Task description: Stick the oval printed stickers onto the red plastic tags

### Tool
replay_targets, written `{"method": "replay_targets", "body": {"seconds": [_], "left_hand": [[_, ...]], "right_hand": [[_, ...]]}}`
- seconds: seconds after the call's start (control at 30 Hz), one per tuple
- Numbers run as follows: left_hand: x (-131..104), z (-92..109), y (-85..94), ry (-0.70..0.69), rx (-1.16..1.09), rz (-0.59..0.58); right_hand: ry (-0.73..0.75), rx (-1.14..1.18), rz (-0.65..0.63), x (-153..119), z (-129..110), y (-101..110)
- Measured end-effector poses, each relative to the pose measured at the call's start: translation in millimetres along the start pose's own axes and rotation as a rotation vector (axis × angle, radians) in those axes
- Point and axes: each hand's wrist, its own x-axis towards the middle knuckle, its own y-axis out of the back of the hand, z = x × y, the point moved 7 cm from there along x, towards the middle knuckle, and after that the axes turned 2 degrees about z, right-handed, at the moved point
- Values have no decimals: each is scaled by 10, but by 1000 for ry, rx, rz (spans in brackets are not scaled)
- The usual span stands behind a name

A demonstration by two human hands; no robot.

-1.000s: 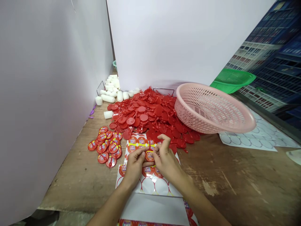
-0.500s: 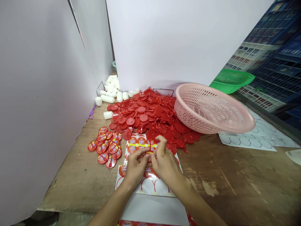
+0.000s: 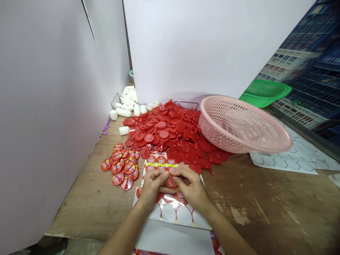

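Note:
Over the sticker sheets [image 3: 170, 213], my left hand [image 3: 154, 186] and my right hand [image 3: 190, 184] meet fingertip to fingertip. Between them is a small red disc [image 3: 170, 182] with a printed face and a thin red handle; both hands pinch it. The sheets carry rows of round red printed labels, and several outlines near my wrists are bare white. Behind the hands lies a large heap of plain red plastic discs with handles [image 3: 163, 134]. To the left is a smaller pile of discs with printed labels [image 3: 117, 168].
A pink perforated basket [image 3: 239, 141] stands right of the heap, partly above sheets of white circles [image 3: 287, 164]. White plastic cups [image 3: 124, 112] lie at the back left. A green basket [image 3: 262, 94] and stacked crates are beyond the right edge. White panels rise left and behind.
My right index finger, raised and bent before, has come down to the disc. The sticker sheet has shifted slightly under my hands, and the whole view has moved a little.

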Motion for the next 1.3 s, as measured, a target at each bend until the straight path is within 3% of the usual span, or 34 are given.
{"method": "replay_targets", "body": {"seconds": [0.1,0.33,0.47,0.57,0.67,0.77,0.83,0.87,0.9,0.93,1.0,1.07,1.1,1.17,1.23,1.3], "left_hand": [[-9,12,-37,-23,90,-27],[-4,-87,-36,-39,254,-55],[-43,-107,-83,-45,312,-42],[-59,-5,-76,-88,282,-2],[-58,328,170,-254,300,208],[-138,757,496,-490,551,520],[-269,944,564,-650,817,696],[-329,961,528,-707,918,711],[-367,916,458,-726,983,651],[-382,810,361,-703,1008,521],[-395,452,109,-539,987,131],[-467,151,-62,-417,973,-82],[-495,61,-102,-393,977,-116],[-521,-9,-127,-404,995,-113],[-512,-19,-128,-410,1017,-110],[-494,-3,-130,-398,1026,-108]], "right_hand": [[55,-91,-55,-68,-69,-42],[-233,250,-108,-183,237,-137],[-179,290,-146,-233,287,-162],[-113,268,-138,-256,264,-128],[-76,150,-96,-266,231,-81],[-58,5,-68,-261,197,-81],[-9,-69,-76,-249,149,-115],[19,-105,-68,-239,123,-122],[48,-150,-38,-226,98,-107],[78,-220,23,-212,74,-64],[107,-473,216,-190,44,102],[70,-807,381,-179,60,297],[43,-947,409,-167,91,378],[41,-1094,347,-131,165,484],[118,-1113,246,-113,183,544],[171,-1086,229,-128,119,616]]}}
